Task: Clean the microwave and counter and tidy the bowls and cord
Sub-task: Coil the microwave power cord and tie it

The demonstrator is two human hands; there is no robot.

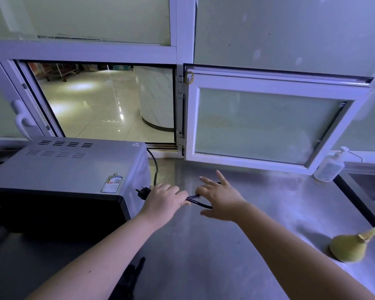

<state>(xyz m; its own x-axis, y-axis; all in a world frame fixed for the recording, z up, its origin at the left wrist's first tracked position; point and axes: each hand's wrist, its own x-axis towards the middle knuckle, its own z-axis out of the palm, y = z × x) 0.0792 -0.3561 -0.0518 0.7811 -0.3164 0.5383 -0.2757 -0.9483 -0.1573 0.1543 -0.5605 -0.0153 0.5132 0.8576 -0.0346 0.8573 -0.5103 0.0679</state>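
Reading as a canteen or commercial kitchen. A stainless steel worktop (258,224) is running under frosted glazing. A serving hatch (104,105) is standing open at the worktop's back edge, showing a glossy tiled hall. A microwave (69,165) is sitting at the left edge, and a pump bottle (330,167) is standing at the back right corner beside a sink (368,185).
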